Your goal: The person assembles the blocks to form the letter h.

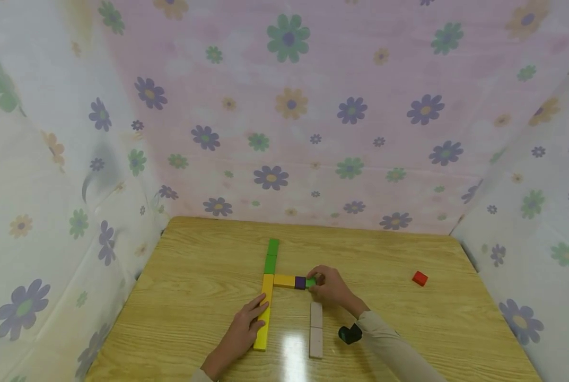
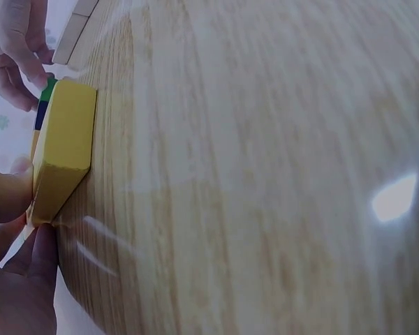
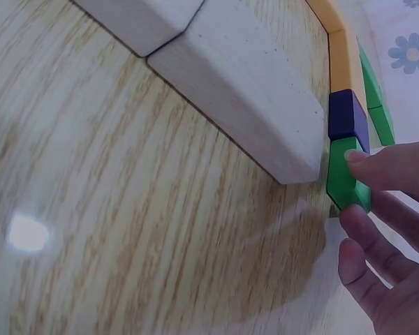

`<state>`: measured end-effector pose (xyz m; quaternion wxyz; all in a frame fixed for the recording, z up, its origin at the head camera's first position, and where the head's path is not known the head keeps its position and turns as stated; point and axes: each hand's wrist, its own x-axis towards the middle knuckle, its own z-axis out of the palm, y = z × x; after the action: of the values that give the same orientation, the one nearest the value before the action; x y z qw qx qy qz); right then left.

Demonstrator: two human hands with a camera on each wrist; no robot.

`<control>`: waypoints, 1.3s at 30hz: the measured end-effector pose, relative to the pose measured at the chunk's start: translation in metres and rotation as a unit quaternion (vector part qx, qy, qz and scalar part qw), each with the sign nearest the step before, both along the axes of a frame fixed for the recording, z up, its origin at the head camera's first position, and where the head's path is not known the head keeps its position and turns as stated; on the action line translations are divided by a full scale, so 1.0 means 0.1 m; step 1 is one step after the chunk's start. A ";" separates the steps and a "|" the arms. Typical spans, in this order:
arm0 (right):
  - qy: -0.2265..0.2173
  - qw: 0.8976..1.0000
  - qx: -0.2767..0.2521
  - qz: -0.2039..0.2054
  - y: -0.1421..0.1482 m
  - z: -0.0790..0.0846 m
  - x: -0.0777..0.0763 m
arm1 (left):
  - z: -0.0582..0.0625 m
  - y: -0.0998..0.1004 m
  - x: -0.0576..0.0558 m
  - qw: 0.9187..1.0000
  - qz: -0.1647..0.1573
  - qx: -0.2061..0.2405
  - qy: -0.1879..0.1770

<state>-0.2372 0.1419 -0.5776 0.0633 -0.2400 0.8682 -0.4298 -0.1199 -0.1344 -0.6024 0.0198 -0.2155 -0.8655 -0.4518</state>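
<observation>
In the head view my left hand [image 1: 240, 331] grips the yellow block [image 1: 262, 337], thumb on one side and fingers on the other. An orange-yellow block [image 1: 268, 284] continues that line upward, followed by two green blocks [image 1: 270, 264]. Branching right from the line are an orange block [image 1: 284, 280], a dark purple block [image 1: 300, 283] and a small green block [image 3: 342, 174]. My right hand [image 1: 332, 286] pinches this small green block at the branch's outer end, where it meets the purple one in the right wrist view. Fingers partly cover it in the head view.
Two whitish blocks [image 1: 316, 315] lie end to end below the branch. A red block [image 1: 420, 278] sits alone at the right of the wooden table [image 1: 208, 254]. A black device [image 1: 350, 334] is by the right wrist. Flowered cloth [image 1: 289, 132] encloses the table's back and sides.
</observation>
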 end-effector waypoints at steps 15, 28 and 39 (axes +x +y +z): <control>0.035 0.999 0.006 0.002 0.16 0.16 -0.01 | 0.02 -0.01 0.00 1.000 -0.003 -0.003 -0.009; 0.076 0.996 0.040 -0.021 0.62 0.45 0.04 | -0.03 0.00 0.02 0.999 -0.002 -0.008 -0.034; 0.083 0.993 0.054 -0.072 0.98 0.56 0.07 | -0.02 -0.02 0.02 1.000 -0.001 0.000 -0.032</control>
<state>-0.2298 0.2402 -0.5213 -0.0272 -0.2083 0.9072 -0.3645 -0.1180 -0.1359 -0.6041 -0.0080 -0.2022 -0.8653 -0.4586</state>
